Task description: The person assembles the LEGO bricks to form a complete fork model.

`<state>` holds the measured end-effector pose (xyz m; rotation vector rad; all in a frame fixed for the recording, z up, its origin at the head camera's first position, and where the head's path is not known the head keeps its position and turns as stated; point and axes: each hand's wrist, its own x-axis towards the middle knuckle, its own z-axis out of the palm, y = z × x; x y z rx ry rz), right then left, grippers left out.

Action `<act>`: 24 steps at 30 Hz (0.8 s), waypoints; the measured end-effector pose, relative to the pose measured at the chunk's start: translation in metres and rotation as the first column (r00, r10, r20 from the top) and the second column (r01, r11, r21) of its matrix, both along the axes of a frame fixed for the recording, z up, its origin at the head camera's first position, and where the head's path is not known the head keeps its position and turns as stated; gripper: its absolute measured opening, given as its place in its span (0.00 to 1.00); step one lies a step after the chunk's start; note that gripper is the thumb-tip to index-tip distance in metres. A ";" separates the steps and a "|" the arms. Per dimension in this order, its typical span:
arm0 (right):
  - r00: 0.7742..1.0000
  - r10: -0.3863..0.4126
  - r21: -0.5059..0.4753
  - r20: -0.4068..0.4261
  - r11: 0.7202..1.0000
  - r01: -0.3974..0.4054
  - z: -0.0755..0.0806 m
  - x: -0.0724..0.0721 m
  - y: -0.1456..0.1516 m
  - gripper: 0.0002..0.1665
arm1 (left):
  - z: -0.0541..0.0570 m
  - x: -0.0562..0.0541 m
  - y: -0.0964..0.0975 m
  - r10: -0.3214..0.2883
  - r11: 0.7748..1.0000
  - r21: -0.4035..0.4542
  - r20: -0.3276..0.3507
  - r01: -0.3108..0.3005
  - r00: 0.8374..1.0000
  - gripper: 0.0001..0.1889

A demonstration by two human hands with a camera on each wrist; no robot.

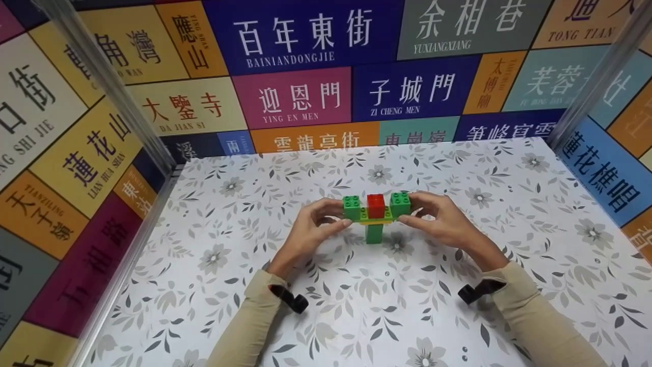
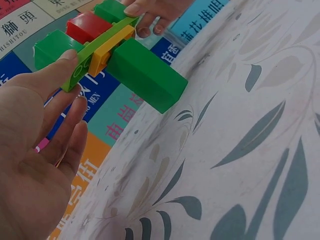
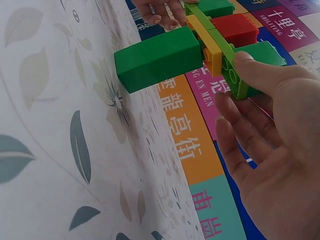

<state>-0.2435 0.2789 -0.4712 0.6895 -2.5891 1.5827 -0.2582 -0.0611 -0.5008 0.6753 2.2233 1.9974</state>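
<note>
A toy brick build stands on the patterned tabletop in the head view. Its stem is a green column (image 3: 159,57), with a small yellow plate (image 2: 106,52) and a long light green plate (image 2: 95,59) across the top. On that plate sit a red brick (image 1: 376,206) in the middle and a green brick (image 1: 351,208) and another green brick (image 1: 400,204) at the ends. My left hand (image 1: 317,224) pinches the left end, thumb against the light green plate. At the opposite end, my right hand (image 1: 442,220) pinches likewise, its lower fingers loosely bent below.
White cloth with grey leaves and flowers covers the table (image 1: 367,316). Behind it rises a wall of coloured sign panels (image 1: 300,97), with metal posts (image 1: 117,86) at the corners. Each wrist wears a black camera strap (image 1: 289,297).
</note>
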 end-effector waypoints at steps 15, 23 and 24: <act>1.000 0.025 -0.015 0.012 1.000 -0.025 -0.002 -0.001 0.001 0.25 | -0.001 0.000 -0.002 0.007 1.000 -0.028 -0.013 -0.008 1.000 0.19; 0.999 0.038 -0.036 0.022 0.999 -0.037 -0.005 -0.002 0.001 0.24 | 0.000 0.000 -0.001 0.007 0.999 -0.033 -0.015 -0.008 1.000 0.20; 0.999 0.038 -0.036 0.024 0.999 -0.037 -0.005 -0.002 0.001 0.24 | 0.000 0.000 -0.001 0.008 0.999 -0.033 -0.015 -0.008 1.000 0.20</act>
